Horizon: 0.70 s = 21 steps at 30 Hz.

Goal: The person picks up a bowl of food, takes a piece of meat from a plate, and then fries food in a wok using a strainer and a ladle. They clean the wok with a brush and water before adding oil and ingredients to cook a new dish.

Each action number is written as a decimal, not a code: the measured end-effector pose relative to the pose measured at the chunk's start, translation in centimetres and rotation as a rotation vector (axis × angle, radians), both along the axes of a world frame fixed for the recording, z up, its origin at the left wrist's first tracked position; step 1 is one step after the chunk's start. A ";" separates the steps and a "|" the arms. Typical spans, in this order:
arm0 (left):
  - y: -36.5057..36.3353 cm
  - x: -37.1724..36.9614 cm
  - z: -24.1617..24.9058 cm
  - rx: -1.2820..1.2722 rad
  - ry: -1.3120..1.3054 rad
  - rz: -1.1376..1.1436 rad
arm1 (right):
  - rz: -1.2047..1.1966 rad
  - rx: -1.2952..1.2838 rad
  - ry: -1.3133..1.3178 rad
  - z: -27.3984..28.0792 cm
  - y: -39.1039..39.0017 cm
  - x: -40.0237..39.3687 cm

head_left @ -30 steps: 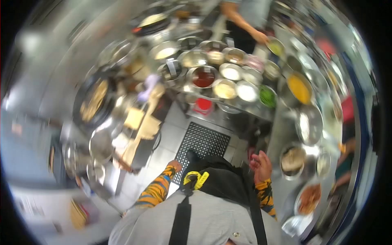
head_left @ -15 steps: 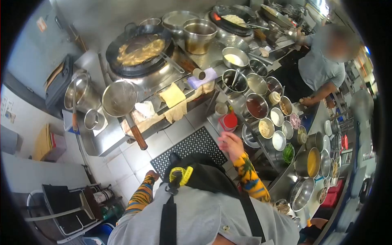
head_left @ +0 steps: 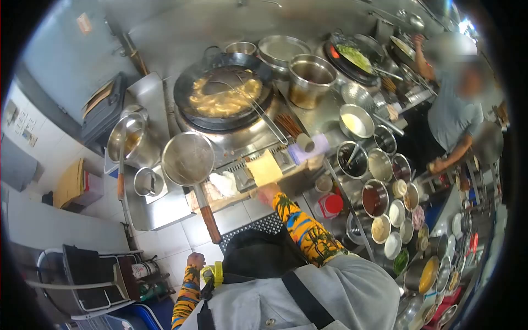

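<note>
**Wok station, right hand at yellow cloth**

Wok (head_left: pixel 224 99): far centre, food and skimmer inside. Ladle (head_left: pixel 190 160): bowl left of the cloth, wooden handle running near-right, no obstruction. Yellow cloth (head_left: pixel 264 168): on the stove's front ledge, long axis near to far, just beyond the right hand (head_left: pixel 268 192), the closer hand; finger spread cannot be told. White rag (head_left: pixel 224 183): beside it. Left hand (head_left: pixel 195 260): low, closed, well apart.

No text, label, brand or number could be read. An orange sticker (head_left: pixel 84 23) was seen on the wall at the upper left of the frame, and papers (head_left: pixel 21 125) at the left edge, but their print was too small.
</note>
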State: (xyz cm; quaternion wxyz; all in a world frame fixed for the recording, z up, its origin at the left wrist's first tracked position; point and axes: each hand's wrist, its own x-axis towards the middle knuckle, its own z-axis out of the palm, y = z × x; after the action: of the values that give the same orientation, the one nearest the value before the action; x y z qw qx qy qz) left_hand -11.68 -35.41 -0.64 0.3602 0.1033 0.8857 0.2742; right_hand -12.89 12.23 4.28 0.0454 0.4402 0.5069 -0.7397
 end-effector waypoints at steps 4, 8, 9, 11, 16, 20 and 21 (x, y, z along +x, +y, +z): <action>3.8 -0.2 2.8 0.580 -0.380 0.687 | 0.994 1.000 0.258 3.6 -0.1 2.3; 12.3 -1.5 12.1 1.081 -0.629 0.834 | 0.486 1.345 0.544 20.5 1.7 2.1; 14.3 -2.0 14.0 1.157 -0.630 0.784 | 0.334 1.541 0.616 22.4 3.7 0.3; 16.6 -2.9 15.0 1.184 -0.728 0.813 | 0.330 2.018 0.399 25.0 7.0 -2.9; 18.3 -4.1 14.2 1.157 -0.571 0.777 | 0.639 1.478 0.045 22.6 11.5 -7.5; 18.4 -3.4 15.8 1.231 -0.565 0.819 | 0.585 1.529 0.199 24.5 15.9 -7.2; 18.3 -2.9 15.6 1.209 -0.561 0.829 | 0.568 1.550 0.241 24.6 17.6 -7.0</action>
State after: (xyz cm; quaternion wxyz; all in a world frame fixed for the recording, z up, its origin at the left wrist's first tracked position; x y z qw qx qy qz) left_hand -14.55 -17.11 14.96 0.3201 -0.1305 0.4249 0.8366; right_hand -19.85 29.81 28.89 -0.1402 0.1199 0.9655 -0.1837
